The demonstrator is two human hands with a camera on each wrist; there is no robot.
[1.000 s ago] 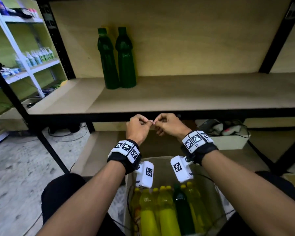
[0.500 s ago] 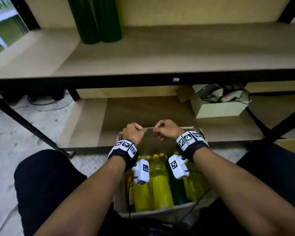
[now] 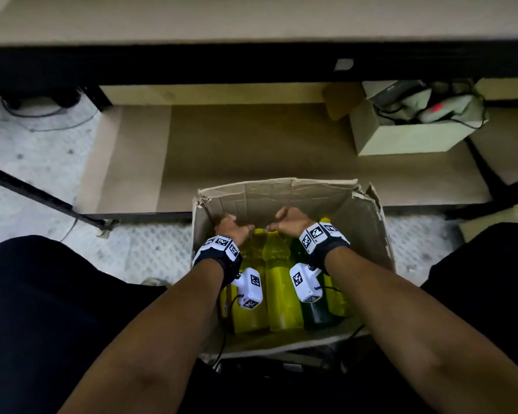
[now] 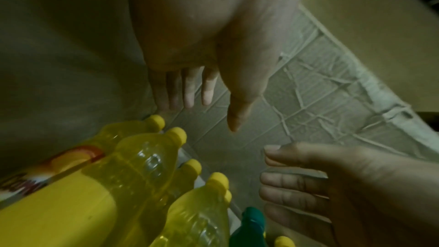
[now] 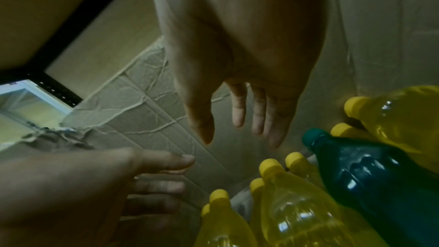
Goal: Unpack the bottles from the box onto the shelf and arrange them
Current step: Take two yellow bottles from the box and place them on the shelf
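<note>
An open cardboard box [image 3: 368,234] stands on the floor between my knees. It holds several yellow bottles [image 3: 280,282] and one green bottle [image 3: 316,313], all lying with their caps toward the far wall. Both hands are inside the box, just above the caps. My left hand [image 3: 235,227] hangs with straight fingers and holds nothing, as the left wrist view shows [image 4: 211,117]. My right hand [image 3: 284,224] is likewise open and empty [image 5: 234,136], beside the green bottle [image 5: 356,166]. The upper shelf board [image 3: 251,16] runs along the top.
A black shelf rail [image 3: 192,64] crosses above the box. On the lower shelf board [image 3: 251,144] a small carton [image 3: 413,138] of cables and gear sits at the right. A slanted black brace [image 3: 42,195] stands on the floor at the left.
Both hands came down from in front of the shelf edge into the box, and their pinched fingertips parted and straightened. My view tilted down, so the two green bottles on the shelf left the frame.
</note>
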